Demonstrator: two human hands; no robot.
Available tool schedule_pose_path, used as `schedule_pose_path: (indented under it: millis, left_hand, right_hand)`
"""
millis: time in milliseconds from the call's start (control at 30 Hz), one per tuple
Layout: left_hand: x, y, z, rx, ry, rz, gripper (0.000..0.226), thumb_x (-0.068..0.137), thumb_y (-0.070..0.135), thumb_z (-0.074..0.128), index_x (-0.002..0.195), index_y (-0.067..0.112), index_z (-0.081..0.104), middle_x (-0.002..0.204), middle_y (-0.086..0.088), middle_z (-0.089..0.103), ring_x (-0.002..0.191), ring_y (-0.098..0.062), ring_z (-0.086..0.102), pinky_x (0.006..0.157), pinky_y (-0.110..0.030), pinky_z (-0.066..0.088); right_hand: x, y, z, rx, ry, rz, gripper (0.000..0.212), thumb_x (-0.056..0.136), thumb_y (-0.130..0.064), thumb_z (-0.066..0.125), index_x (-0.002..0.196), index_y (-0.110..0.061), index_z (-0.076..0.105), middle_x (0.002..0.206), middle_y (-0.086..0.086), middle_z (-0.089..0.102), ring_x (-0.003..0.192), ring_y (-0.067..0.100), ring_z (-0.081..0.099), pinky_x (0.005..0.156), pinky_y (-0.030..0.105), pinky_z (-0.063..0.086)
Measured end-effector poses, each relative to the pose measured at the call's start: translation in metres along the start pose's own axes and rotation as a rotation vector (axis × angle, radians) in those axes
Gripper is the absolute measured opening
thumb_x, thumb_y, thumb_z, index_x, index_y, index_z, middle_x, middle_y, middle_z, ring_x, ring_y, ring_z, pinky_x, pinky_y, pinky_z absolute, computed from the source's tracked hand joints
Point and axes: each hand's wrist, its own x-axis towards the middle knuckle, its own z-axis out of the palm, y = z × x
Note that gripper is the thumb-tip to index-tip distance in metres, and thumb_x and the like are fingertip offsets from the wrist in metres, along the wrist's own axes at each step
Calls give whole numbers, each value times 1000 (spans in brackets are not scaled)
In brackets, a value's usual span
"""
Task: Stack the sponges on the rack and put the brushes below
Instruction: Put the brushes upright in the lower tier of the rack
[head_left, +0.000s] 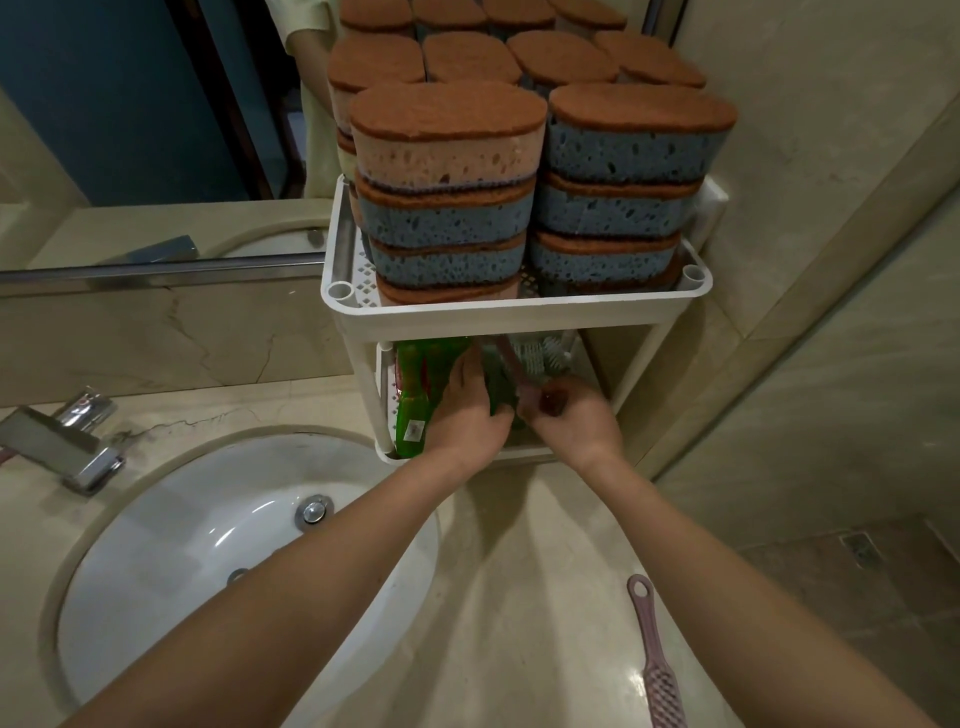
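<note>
1. The brush lies on the lower shelf of the rack, under the sponges. My right hand is curled round the near end of its handle, with the head pointing to the far side.
2. My left hand is just beside the right, the two touching. Its fingers are on something dark green – whether they grip or only press, I cannot tell.
3. I judge the brush light and stiff, with a thin plastic handle that may be slick. It is best held by the handle, not the bristles.
4. A pink brush lies on the counter, near and to the right, well apart from the rack. I would take it mid-handle, where it should balance.
5. The sponges stand in stacks on the top shelf, well above its rim. They look soft and light – a knock to the rack could topple them.
6. A green pack fills the left of the lower shelf.
7. The sink and tap are near left, the mirror far left.
</note>
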Motion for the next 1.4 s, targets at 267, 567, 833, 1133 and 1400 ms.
schedule_pose_path:
  millis: [267,567,833,1133,1400]
  left_hand:
    - [9,-10,5,72,-153,50,54,94,22,53,145,31,37,153,4,35,136,-21,40,108,-40,42]
    - [24,-13,21,457,-240,287,53,97,27,43,148,22,33,156,-2,31,149,-24,9,121,-39,6]
    - [28,-23,25,640,-291,301,46,99,47,31,137,26,48,156,-1,30,149,-25,0,119,-42,-7]
    - [20,-25,25,538,-250,283,42,100,43,35,135,25,49,152,-1,35,149,-23,5,121,-42,-3]
    - [-29,-30,6,280,-115,247,35,94,23,47,127,27,59,134,1,56,129,-23,45,106,-36,38]
  right_hand:
    - [24,2,3,-21,-33,154,38,87,-51,60,106,-18,64,97,2,70,86,23,65,68,32,52]
    - [46,3,10,-410,-62,54,38,96,-49,47,94,-14,60,94,9,67,87,28,64,64,28,41]
    - [52,9,22,-573,-138,51,37,100,-48,37,114,-22,60,82,4,61,69,21,52,59,26,38]
    - [53,6,19,-606,-199,21,54,102,-41,23,153,-40,5,103,12,60,89,28,58,64,32,43]
    - [-9,-6,23,-163,108,-139,30,102,-33,38,120,-21,59,91,0,62,78,24,61,60,31,42]
